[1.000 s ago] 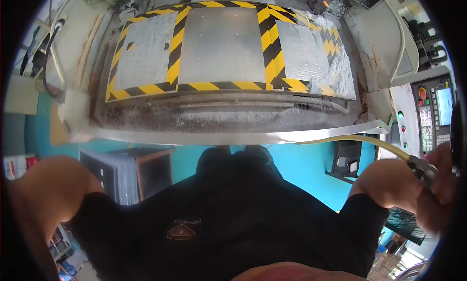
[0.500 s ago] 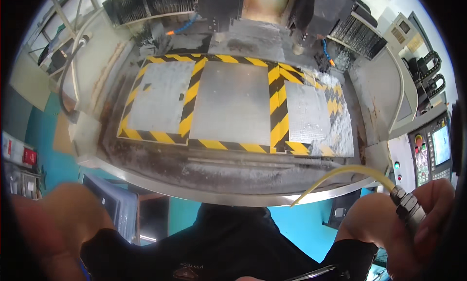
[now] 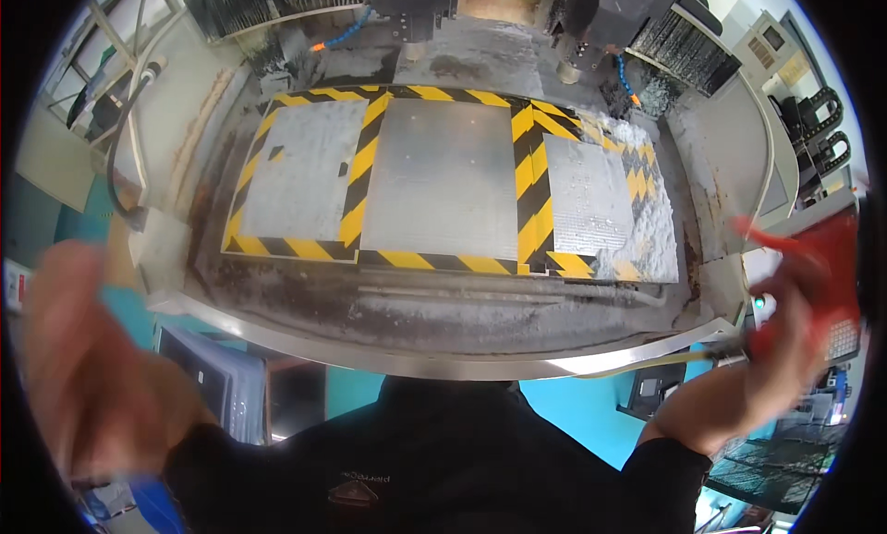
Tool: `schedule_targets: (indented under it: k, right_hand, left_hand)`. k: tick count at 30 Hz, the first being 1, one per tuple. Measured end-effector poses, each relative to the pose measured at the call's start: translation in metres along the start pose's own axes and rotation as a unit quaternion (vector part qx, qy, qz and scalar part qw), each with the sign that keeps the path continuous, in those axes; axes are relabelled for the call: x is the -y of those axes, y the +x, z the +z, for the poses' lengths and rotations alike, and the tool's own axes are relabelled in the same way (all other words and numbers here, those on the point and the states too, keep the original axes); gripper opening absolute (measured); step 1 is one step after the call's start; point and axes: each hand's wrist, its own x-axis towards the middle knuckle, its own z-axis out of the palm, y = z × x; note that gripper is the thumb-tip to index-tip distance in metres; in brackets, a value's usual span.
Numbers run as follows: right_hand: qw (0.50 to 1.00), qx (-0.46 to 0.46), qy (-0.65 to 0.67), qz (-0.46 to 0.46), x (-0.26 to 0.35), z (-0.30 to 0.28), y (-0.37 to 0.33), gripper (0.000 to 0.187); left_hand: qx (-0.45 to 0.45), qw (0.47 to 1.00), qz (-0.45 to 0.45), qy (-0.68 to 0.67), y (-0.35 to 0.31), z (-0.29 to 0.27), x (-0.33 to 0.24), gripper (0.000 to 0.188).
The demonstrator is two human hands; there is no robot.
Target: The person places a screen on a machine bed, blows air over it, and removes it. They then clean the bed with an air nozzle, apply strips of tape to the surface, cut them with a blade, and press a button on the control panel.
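My right hand (image 3: 785, 340) is at the right, wrapped round a red air blow gun (image 3: 820, 257), whose lever sticks out toward the machine. Motion blurs the gun and hides its exact shape. A thin yellow tube (image 3: 661, 360) runs leftward from a metal fitting (image 3: 730, 349) by that hand, along the machine's front rim. On the far left, my left hand (image 3: 74, 349) is raised and smeared by motion, so its fingers cannot be made out. In front lies the machine bed with a bare grey metal plate (image 3: 439, 178) framed by yellow-and-black striped tape (image 3: 533, 192).
Another taped grey plate (image 3: 309, 174) lies at the left; white chips (image 3: 651, 234) cover the right end. Two spindles (image 3: 416, 44) hang at the back with blue coolant hoses (image 3: 346, 35). The metal front rim (image 3: 443, 366) curves before me. A control panel (image 3: 843, 340) stands right.
My right hand has risen, and the red gun now shows in it. The yellow tube has swung down to the rim. My left hand has risen at the left.
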Motion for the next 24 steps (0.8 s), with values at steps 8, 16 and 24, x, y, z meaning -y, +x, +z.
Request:
schedule_targets:
  k: [8,16,24]
  right_hand:
    - [0.809,0.385,0.046,0.442,-0.170,0.145,-0.095,0.043]
    - [0.827,0.400,-0.009,0.395,-0.247,0.415,-0.113,0.053]
    - [0.835,0.448,-0.075,0.312,-0.214,0.532,-0.059,0.061]
  left_hand:
    - [0.345,0.794,-0.470,0.173,-0.262,0.014,0.056,0.024]
    - [0.425,0.761,-0.423,0.247,-0.271,0.029,0.069,0.034]
    - [0.392,0.786,-0.429,0.210,-0.279,0.031,0.080,0.038]
